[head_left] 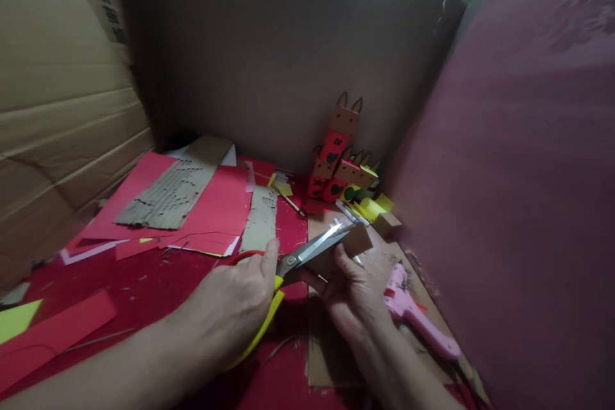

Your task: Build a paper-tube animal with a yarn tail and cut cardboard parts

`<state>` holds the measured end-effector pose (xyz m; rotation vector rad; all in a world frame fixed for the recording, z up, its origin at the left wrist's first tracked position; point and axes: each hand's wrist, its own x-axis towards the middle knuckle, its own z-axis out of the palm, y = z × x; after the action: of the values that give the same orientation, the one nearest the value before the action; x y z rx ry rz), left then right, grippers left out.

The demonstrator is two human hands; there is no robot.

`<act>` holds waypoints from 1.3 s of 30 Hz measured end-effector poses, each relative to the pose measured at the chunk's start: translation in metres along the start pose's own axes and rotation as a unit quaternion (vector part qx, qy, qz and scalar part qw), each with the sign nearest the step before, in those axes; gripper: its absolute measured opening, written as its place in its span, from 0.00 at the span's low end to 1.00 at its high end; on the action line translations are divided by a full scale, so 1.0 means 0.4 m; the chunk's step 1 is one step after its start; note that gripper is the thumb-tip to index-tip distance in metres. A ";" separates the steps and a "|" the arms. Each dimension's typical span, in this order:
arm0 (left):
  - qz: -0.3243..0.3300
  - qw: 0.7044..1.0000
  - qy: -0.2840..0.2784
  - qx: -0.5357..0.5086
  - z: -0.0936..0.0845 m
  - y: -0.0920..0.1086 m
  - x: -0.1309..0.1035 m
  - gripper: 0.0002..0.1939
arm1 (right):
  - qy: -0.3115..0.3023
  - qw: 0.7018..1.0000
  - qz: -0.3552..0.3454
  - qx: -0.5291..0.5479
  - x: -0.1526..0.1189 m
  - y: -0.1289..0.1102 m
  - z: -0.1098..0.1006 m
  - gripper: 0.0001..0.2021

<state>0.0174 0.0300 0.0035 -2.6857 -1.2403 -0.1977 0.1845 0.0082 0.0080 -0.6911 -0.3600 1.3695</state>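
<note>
Scissors (pixel 291 261) clasped by the left hand (pixel 243 291), fingers curled round them, cardboard piece (pixel 359 241) at two o'clock from that hand, pinched between thumb and fingers of the right hand (pixel 350 295).

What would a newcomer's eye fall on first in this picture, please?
Probably the scissors at the centre, gripped in the left hand, blades at the brown card in the right hand. Then the red-and-brown eared figures at the back, and the pink glue gun lying to the right.
</note>
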 end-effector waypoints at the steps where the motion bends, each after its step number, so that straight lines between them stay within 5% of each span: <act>1: 0.003 1.000 -0.002 0.014 0.001 0.000 -0.001 0.26 | 0.001 1.000 0.003 0.000 0.000 0.000 0.000 0.13; 12: 0.038 0.995 -0.004 0.087 -0.002 -0.003 -0.006 0.26 | -0.001 1.000 0.016 -0.006 -0.001 0.006 -0.007 0.12; 25: -0.001 1.000 0.016 0.015 0.016 0.016 -0.010 0.30 | -0.022 1.000 0.018 0.002 0.010 0.020 -0.015 0.05; 34: 0.066 0.996 0.016 0.060 -0.022 0.008 -0.010 0.20 | -0.016 1.000 0.019 0.016 0.007 0.021 -0.011 0.08; 39: 0.029 0.999 0.027 -0.001 -0.021 0.009 -0.006 0.20 | 0.010 0.999 0.018 0.043 0.021 0.013 -0.014 0.10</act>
<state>0.0182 0.0243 0.0109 -2.6951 -1.1450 -0.2617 0.1855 0.0151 -0.0010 -0.6433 -0.2725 1.4024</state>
